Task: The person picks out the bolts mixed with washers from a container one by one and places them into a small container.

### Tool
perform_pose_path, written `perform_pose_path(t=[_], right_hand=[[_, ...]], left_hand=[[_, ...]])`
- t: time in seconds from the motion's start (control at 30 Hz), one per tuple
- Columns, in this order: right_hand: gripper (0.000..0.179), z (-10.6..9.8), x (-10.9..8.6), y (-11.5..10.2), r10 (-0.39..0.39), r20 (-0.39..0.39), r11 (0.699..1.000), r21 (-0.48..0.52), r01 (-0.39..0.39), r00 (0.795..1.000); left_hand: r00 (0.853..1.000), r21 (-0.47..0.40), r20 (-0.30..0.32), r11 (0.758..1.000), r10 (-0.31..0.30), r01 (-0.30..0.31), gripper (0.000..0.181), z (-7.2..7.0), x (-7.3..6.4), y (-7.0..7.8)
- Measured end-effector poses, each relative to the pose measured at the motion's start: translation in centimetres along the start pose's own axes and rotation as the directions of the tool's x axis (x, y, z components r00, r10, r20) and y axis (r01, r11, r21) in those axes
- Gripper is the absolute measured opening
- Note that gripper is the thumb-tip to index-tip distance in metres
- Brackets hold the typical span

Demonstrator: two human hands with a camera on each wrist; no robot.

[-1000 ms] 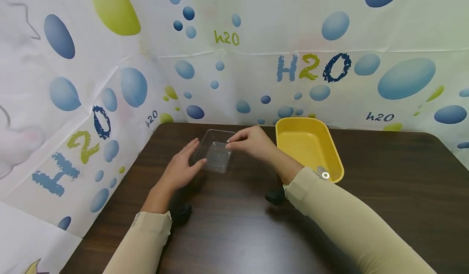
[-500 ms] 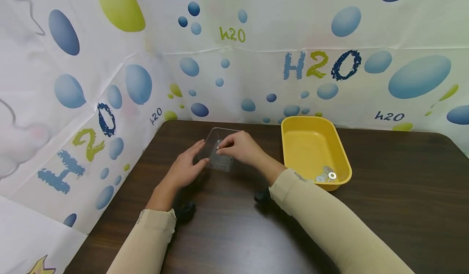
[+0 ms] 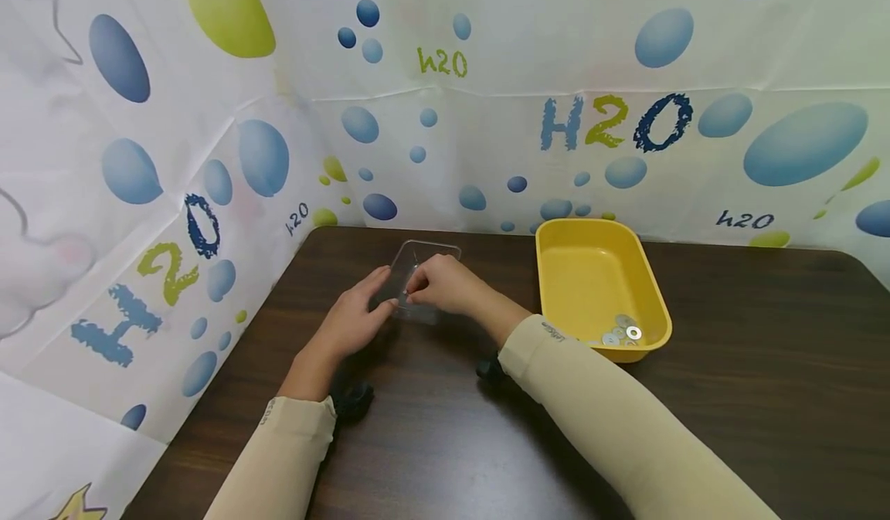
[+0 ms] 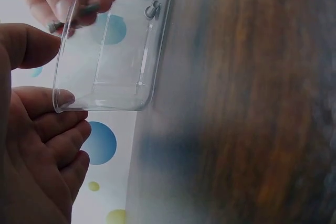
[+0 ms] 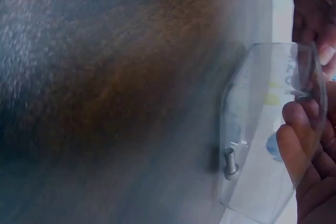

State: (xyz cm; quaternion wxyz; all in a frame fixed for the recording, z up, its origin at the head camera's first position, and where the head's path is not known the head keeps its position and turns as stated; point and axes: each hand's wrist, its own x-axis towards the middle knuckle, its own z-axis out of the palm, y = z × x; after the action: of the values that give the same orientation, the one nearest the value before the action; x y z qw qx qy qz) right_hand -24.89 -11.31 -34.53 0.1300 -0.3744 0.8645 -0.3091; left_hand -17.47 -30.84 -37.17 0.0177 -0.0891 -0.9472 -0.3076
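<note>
A clear plastic box [image 3: 445, 246] stands on the table left of centre. My left hand [image 3: 354, 315] lies along its left side, thumb and fingertips right at the rim in the left wrist view, fingers mostly straight. Reaching over the box from the right, my right hand [image 3: 445, 284] pinches a small metal bolt [image 4: 55, 26] between thumb and fingers, partly hidden by them. Another bolt [image 5: 230, 163], silver with a rounded head, lies on the floor of the box.
To the right is a yellow tray [image 3: 657, 304] with several flat metal washers [image 3: 619, 334] in its near right corner. Dark wrist cameras [image 3: 353, 400] sit under both wrists. A patterned white sheet [image 3: 487, 134] hangs behind the brown table [image 3: 431, 443].
My right hand has moved left and nearer, from the box's right edge to over its near part, with the bolt. The sleeve has uncovered the washers. My left hand stays beside the box.
</note>
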Motion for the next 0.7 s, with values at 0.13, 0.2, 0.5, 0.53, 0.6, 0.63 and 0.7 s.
perform_pose_path(t=[0.13,0.2,0.5,0.53,0.6,0.63,0.7], right_hand=[[0.011,0.3,0.4,-0.3,0.005,0.041,0.997,-0.071,-0.002,0.999],[0.011,0.3,0.6,-0.4,0.014,0.052,0.996,-0.089,-0.009,0.999],[0.011,0.2,1.2,-0.8,0.041,0.115,0.981,-0.194,-0.018,0.993],[0.011,0.2,1.2,-0.8,0.045,0.12,0.978,-0.207,-0.019,0.992],[0.011,0.2,1.3,-1.0,0.053,0.13,0.974,-0.227,-0.022,0.99],[0.011,0.2,1.3,-1.0,0.057,0.133,0.971,-0.238,-0.024,0.99],[0.012,0.2,1.3,-1.1,0.062,0.137,0.966,-0.256,-0.025,0.989]], left_hand=[[1.0,0.006,-0.01,1.0,0.01,-0.01,0.061,0.0,0.0,0.0],[1.0,0.01,-0.018,1.0,0.019,-0.019,0.061,0.0,0.0,0.0],[1.0,0.007,-0.02,1.0,0.012,-0.012,0.061,-0.1,0.0,0.3],[1.0,0.004,-0.019,1.0,0.01,-0.01,0.061,-0.1,0.0,0.4],[1.0,0.002,-0.018,1.0,0.008,-0.008,0.061,-0.1,-0.1,0.4],[1.0,0.0,-0.018,1.0,0.007,-0.007,0.061,-0.1,-0.1,0.5],[1.0,-0.001,-0.017,1.0,0.005,-0.005,0.061,-0.1,-0.1,0.6]])
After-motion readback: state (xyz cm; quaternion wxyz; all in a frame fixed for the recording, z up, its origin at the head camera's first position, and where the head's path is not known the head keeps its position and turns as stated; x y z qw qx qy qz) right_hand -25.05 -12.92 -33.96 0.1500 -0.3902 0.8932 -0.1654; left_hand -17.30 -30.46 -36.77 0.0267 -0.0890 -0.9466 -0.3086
